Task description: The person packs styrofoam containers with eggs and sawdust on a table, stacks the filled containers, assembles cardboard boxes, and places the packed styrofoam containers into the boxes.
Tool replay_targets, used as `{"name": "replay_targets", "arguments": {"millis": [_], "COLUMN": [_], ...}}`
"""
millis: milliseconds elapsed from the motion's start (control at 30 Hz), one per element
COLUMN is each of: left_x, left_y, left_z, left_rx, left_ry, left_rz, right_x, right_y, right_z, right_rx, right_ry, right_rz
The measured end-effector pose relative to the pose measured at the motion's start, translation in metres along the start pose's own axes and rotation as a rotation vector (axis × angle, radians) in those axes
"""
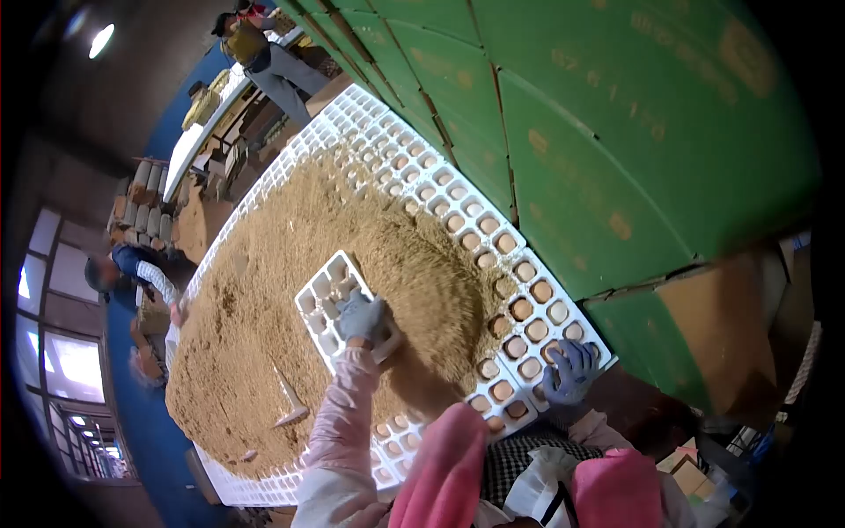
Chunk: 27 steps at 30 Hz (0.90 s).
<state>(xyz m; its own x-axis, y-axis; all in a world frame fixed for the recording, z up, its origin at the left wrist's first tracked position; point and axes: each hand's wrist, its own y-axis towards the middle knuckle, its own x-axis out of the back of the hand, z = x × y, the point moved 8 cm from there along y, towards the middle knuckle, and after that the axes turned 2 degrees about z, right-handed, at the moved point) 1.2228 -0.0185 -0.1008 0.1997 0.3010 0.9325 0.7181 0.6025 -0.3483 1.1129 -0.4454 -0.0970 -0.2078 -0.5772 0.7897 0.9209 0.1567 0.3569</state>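
Note:
My left hand (pixel 363 319), in a grey-blue glove, grips a small white foam tray (pixel 310 301) with square cells by its near side. The tray is tilted on a broad heap of light brown, sawdust-like material (pixel 264 238). My right hand (pixel 570 373), gloved alike, has its fingers curled over the near right corner of the white foam trays (pixel 563 280). Round, egg-like pale and brown things (pixel 522 308) sit one to a cell there. Some of the loose material near my left hand is blurred.
Tall green boxes (pixel 607 158) stand along the right side. A white T-shaped tool (pixel 289 400) lies on the heap. At the left edge a person in a dark vest (pixel 141 264) bends over the trays. Other people (pixel 264 57) stand at a far table.

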Motion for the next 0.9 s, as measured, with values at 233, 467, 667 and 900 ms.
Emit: {"name": "replay_targets", "arguments": {"millis": [233,467,667,900], "left_x": [0.053,0.057,0.035,-0.005], "left_y": [0.082,0.192,0.172,-0.023], "left_z": [-0.132,-0.21,-0.234,-0.192], "left_rx": [-0.252,-0.243,-0.643,-0.955], "left_ry": [-0.109,-0.023,0.116,-0.024], "left_rz": [-0.29,-0.228,-0.136,0.215], "right_x": [0.0,-0.016,-0.008,-0.008], "right_y": [0.006,0.001,0.003,-0.004], "right_z": [0.003,0.001,0.009,0.002], "right_rx": [-0.051,0.111,0.031,0.003], "right_ry": [-0.008,-0.11,-0.084,-0.048], "right_rz": [0.067,0.038,0.09,-0.044]}}
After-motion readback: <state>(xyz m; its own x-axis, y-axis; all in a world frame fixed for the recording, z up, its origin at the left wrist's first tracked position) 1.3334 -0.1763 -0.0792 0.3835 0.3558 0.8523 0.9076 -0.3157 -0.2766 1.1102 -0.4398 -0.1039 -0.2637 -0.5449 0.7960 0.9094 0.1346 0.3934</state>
